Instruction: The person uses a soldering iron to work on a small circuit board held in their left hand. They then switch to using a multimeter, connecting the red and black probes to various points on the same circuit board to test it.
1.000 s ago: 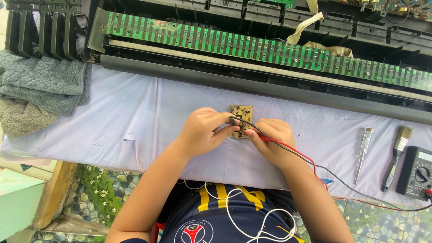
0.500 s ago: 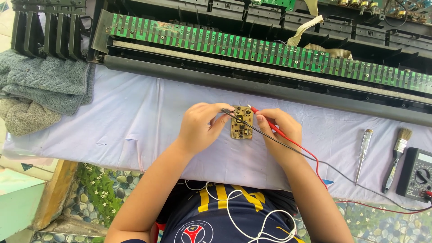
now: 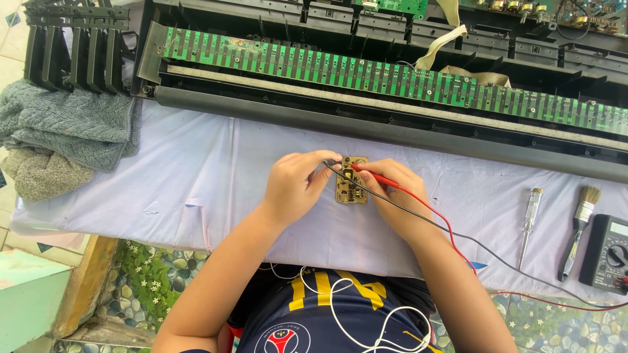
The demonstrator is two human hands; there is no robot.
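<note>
Since half a second ago the small board has barely shifted on the cloth; both hands stay on it and the probe tips have crept together near its top edge.

I see the left hand (image 3: 297, 186) curled, grip pinching the black probe (image 3: 332, 165) between thumb and fingers, tip on the upper left of the small circuit board (image 3: 351, 181). Right hand (image 3: 392, 196) pinches the red probe (image 3: 374, 176), tip also on the board's upper part, and its fingers steady the board's right edge. The two tips look just beside each other; can't tell which pads they touch.

Board lies flat on the pale cloth (image 3: 196, 170) covering the tabletop, about mid-frame, near the front edge of the opened keyboard (image 3: 366, 124). Long green strip board (image 3: 366, 72) runs along inside that chassis.

Red lead (image 3: 451, 235) and black lead (image 3: 497, 258) trail right toward the multimeter (image 3: 605, 255) at the frame edge. Screwdriver (image 3: 528, 222) and paintbrush (image 3: 579, 225) lie just left of the meter, well apart from the hands. Grey towels (image 3: 62, 134) at far left, black key set (image 3: 72, 55) above them.
</note>
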